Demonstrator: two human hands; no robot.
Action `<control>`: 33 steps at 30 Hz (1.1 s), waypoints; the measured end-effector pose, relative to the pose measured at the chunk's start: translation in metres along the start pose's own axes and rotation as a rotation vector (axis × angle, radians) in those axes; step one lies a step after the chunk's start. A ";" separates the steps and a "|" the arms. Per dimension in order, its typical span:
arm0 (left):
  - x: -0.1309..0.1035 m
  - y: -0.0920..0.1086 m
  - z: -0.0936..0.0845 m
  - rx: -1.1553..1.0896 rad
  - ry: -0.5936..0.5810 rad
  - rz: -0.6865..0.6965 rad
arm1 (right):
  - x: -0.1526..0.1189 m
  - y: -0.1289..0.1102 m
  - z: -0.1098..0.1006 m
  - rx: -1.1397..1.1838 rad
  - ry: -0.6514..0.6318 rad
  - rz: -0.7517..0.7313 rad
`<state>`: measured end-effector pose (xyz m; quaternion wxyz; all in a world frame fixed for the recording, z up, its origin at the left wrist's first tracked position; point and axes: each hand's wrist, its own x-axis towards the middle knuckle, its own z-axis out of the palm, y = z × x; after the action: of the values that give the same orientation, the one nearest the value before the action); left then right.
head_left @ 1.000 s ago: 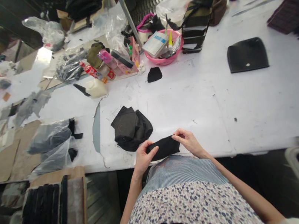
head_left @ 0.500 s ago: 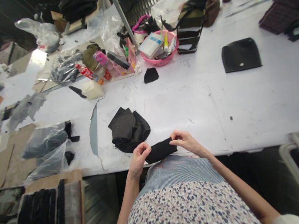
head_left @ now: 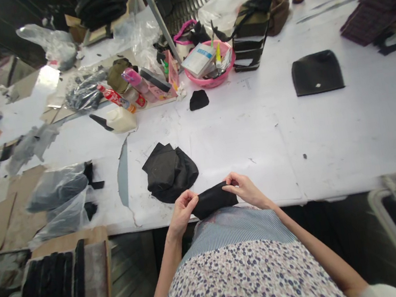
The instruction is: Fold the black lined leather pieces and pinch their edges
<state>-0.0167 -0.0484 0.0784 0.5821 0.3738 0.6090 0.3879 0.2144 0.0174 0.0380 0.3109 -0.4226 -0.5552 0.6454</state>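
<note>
Between my two hands a small piece of black fabric [head_left: 214, 200] is stretched at the table's near edge, close against the apron. My left hand [head_left: 184, 209] pinches its left upper corner between thumb and fingers. At the other end my right hand [head_left: 240, 188] grips the upper right corner the same way. Just beyond my left hand lies a loose pile of black fabric pieces [head_left: 170, 172]. Farther up the white table [head_left: 240, 132] is a small black scrap [head_left: 198, 99]. A flat black panel with a small light mark [head_left: 316, 72] lies to the right.
A pink basket [head_left: 210, 81] of supplies stands at the back, beside a pink box [head_left: 171, 70] and bottles. A white container [head_left: 121, 119] sits left of them. Plastic-wrapped pieces [head_left: 60, 189] lie at left. Below them, a board [head_left: 104, 281] carries black strips. A metal pole [head_left: 158, 20] rises behind.
The lower edge of the black fabric hangs a little wider at the right, below my right hand. Both hands keep their pinch and have barely moved; the view has shifted slightly.
</note>
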 end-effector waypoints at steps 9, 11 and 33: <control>-0.004 0.001 -0.003 0.019 0.008 0.021 | 0.001 -0.003 0.006 -0.080 0.092 0.099; -0.004 0.001 -0.004 0.014 0.011 0.027 | 0.000 -0.005 0.008 -0.075 0.095 0.100; 0.005 0.012 0.035 0.637 0.023 0.307 | 0.002 -0.021 0.028 -0.156 -0.089 -0.013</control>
<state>0.0177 -0.0374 0.0868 0.3643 0.6194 0.6427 0.2657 0.1875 0.0103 0.0589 0.2563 -0.4128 -0.6197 0.6164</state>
